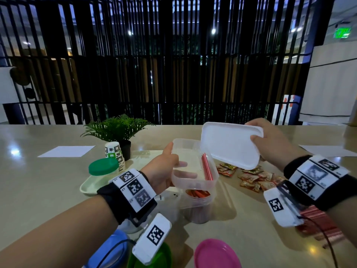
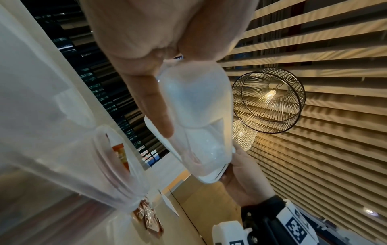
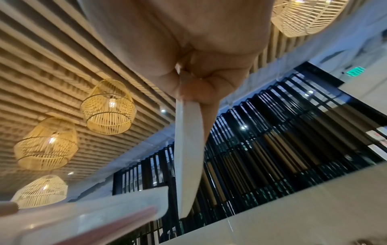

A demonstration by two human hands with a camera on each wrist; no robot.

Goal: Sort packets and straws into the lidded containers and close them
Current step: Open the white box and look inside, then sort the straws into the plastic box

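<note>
**Hands hold box and lid apart above the surface**

Left hand (image 1: 164, 171) grips the near-left side of the clear rectangular container (image 1: 193, 165), thumb on the rim, fingers underneath, holding it raised. Red straws (image 1: 207, 167) lie along its right wall. Right hand (image 1: 270, 140) pinches the white lid (image 1: 229, 144) at its far right edge; the lid is tilted, its lower edge beside the container's right rim. Below, a round clear jar (image 1: 197, 206) holds orange packets. Loose packets (image 1: 255, 179) lie on the surface (image 1: 38, 180), right of the container.
</note>
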